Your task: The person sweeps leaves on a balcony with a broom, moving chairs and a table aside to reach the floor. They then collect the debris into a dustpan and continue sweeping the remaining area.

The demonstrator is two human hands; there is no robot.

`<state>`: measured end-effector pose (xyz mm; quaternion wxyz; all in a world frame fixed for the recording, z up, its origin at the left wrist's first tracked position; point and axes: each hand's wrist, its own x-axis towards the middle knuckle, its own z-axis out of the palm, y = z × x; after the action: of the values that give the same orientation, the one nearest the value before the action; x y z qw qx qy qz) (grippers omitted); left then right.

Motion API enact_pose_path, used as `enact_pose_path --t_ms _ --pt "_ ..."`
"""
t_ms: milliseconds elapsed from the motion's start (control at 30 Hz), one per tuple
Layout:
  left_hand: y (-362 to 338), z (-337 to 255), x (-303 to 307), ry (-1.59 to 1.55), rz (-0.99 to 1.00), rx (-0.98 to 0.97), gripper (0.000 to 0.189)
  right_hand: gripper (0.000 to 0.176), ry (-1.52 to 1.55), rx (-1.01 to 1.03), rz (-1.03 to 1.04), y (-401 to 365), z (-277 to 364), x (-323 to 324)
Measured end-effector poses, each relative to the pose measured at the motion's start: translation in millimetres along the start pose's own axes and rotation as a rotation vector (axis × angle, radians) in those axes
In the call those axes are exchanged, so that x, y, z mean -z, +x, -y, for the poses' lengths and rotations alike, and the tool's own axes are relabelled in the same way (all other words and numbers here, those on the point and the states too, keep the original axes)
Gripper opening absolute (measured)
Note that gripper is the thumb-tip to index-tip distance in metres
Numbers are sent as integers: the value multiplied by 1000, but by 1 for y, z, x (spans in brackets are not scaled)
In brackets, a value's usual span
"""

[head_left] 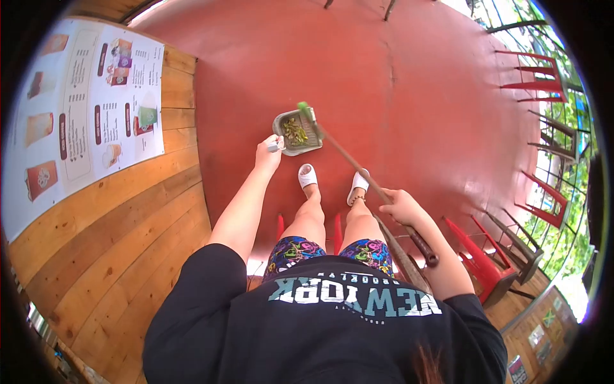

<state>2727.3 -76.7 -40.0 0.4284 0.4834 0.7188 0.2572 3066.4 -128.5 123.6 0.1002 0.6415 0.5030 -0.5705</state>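
My left hand [268,155] is closed around the handle of a grey dustpan [300,152], which is near the floor in front of my feet. Inside the pan lies a small heap of yellow-green leaves [295,132]. My right hand [401,206] grips the long brown stick of a broom [348,157], its dark grip end extending back past my wrist. The broom's green-tipped head [304,111] is at the far right edge of the dustpan; most of its bristles are hard to make out.
A red floor [358,70] spreads ahead. On the left stands a wooden panel [128,230] bearing a menu poster [83,109]. Red stools [486,269] and several other seats line the right side by a railing. A wooden table [543,333] is at lower right.
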Motion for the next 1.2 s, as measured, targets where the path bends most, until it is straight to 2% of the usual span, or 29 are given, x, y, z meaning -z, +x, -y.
enact_pose_path --t_ms 33,133,233,333,400,467,533,600,667,733,833,867,933,1000,1067,1100,1200 --pt "-3 1 6 0 -6 -7 25 37 -59 51 -100 -5 -7 1" --pt "-20 16 28 -3 -28 19 27 38 -62 -105 -258 1 -24 7" --pt "-40 36 48 0 -73 94 29 33 -34 -311 -296 20 -28 18" --pt "-55 48 59 -6 -147 151 28 21 -310 -402 -325 75 -62 36" --pt "-59 62 62 -10 -161 188 28 17 -563 -258 -393 122 -86 40" --pt "-62 67 57 -51 -186 214 29 18 -1340 166 27 178 -103 38" --pt "-61 75 54 -71 -196 238 29 19 -961 -47 -130 189 -66 7" --pt "-62 73 55 -24 -181 224 30 20 -1075 -23 44 182 -23 -32" --pt "-61 76 56 -3 -163 227 30 22 -841 100 -156 153 10 -75" --pt "-58 83 59 -7 -149 244 30 20 -1136 226 114 148 27 -110" --pt "-59 91 64 -50 -119 246 26 18 -683 47 24 130 34 -106" --pt "-63 101 63 -40 -96 192 22 21 -537 212 -24 122 25 -92" --pt "-69 128 59 -20 -56 83 15 29 -497 447 29 97 14 -57" --pt "-72 152 70 -327 108 264 18 34 -100 -12 82 54 35 -28" --pt "-82 152 86 -752 175 631 30 40 184 -87 11 41 18 -13" --pt "-91 142 94 -812 155 589 33 35 205 -104 -5 40 5 -7" --pt "-107 152 112 -1260 308 556 34 15 152 -244 -96 44 -25 6"
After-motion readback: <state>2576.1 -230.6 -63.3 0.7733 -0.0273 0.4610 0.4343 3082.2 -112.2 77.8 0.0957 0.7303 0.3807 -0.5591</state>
